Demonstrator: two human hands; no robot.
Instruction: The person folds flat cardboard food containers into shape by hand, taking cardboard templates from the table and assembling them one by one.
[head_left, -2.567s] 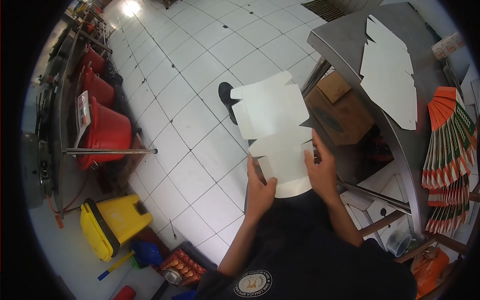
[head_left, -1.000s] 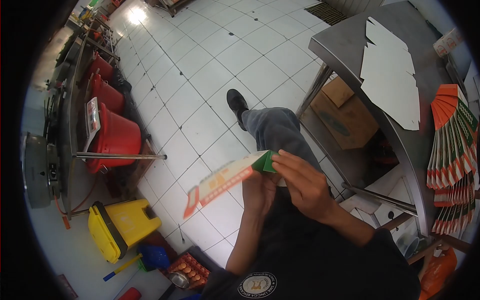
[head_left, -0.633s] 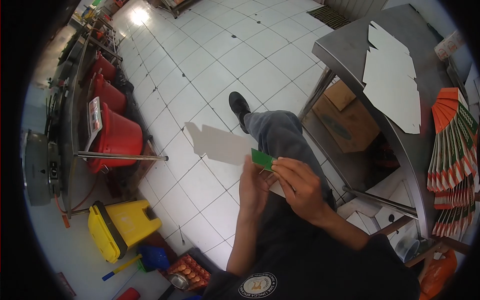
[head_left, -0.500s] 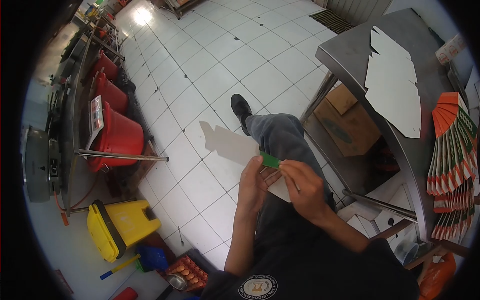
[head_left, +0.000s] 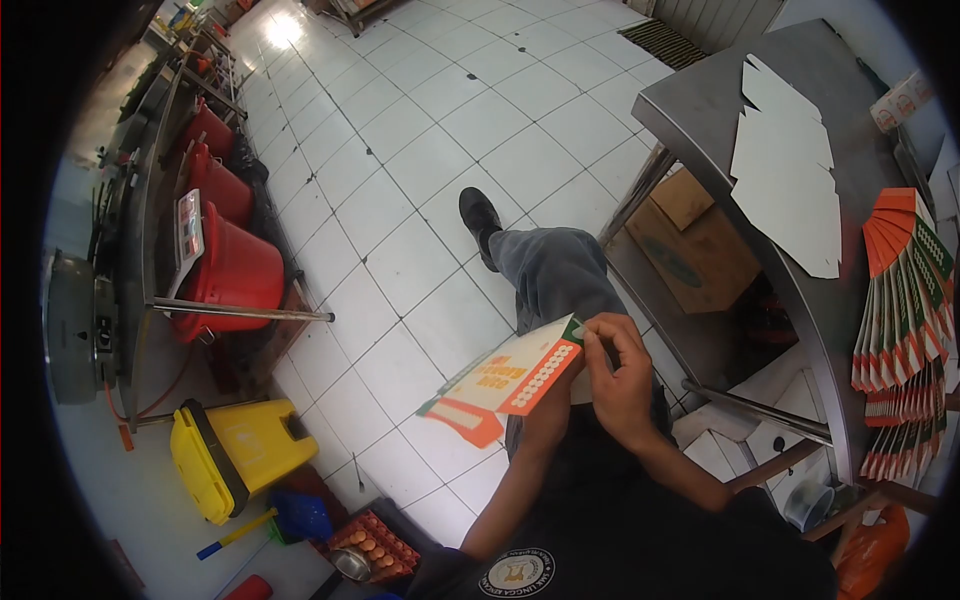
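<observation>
A thin printed cardboard piece (head_left: 510, 376), cream with orange and green borders, is held over my lap, its printed face up. My right hand (head_left: 618, 368) pinches its green corner between thumb and fingers. Beneath the card's right part is my left hand (head_left: 548, 415), its fingers mostly hidden by the card. On the metal table at the right lie white card sheets (head_left: 785, 165), flat, and a fanned stack of folded orange, green and white cartons (head_left: 905, 290).
The metal table (head_left: 690, 85) stands at my right, with a brown box (head_left: 690, 250) beneath. Red buckets (head_left: 235, 265) line the left shelf. A yellow bin (head_left: 250, 445), a blue dustpan (head_left: 303, 515) and a tray of eggs (head_left: 385, 545) are at lower left.
The cardboard has turned over, from its plain side to the printed side, and swung lower. My left hand has moved right and under it; my right hand now grips its upper corner.
</observation>
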